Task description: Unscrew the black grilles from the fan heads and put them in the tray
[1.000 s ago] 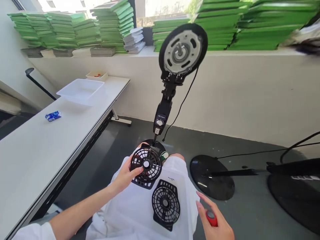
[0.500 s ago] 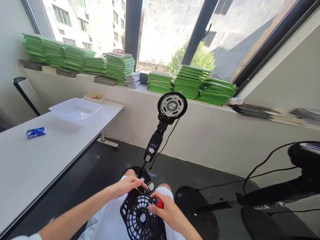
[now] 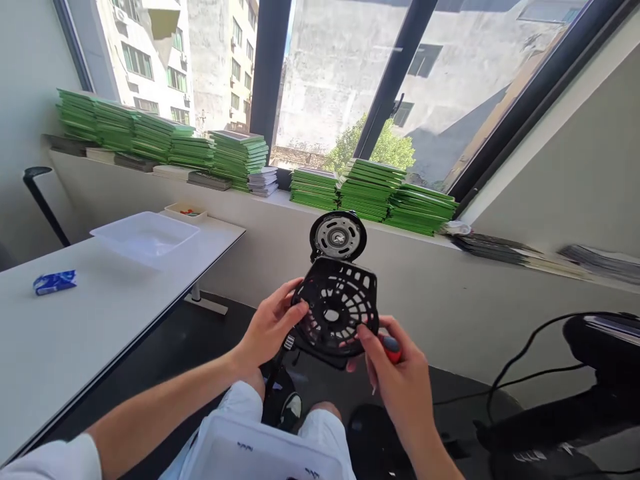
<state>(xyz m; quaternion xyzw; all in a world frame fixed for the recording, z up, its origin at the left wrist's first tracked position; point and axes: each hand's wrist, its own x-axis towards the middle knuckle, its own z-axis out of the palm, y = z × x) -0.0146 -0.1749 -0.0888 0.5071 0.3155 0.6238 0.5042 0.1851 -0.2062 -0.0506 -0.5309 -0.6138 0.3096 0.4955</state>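
A black plastic fan grille point(image 3: 336, 311) is held up in front of me by both hands. My left hand point(image 3: 271, 328) grips its left edge, fingers curled round the rim. My right hand point(image 3: 400, 373) pinches its lower right edge and also holds a red-handled tool point(image 3: 391, 347) against the palm. Just behind the grille stands a pedestal fan with its bare motor head point(image 3: 338, 236) facing me; its pole is mostly hidden by the grille. A white tray point(image 3: 260, 453) rests on my lap.
A white table point(image 3: 75, 320) runs along the left with a clear plastic tray point(image 3: 144, 235), a small box point(image 3: 186, 213) and a blue packet point(image 3: 54, 282). Green stacks point(image 3: 371, 189) line the window sill. Black fan bases and cables point(image 3: 565, 407) lie on the floor at right.
Both hands have lifted the grille from my lap up in front of the fan's motor head. The camera has tilted up a little.
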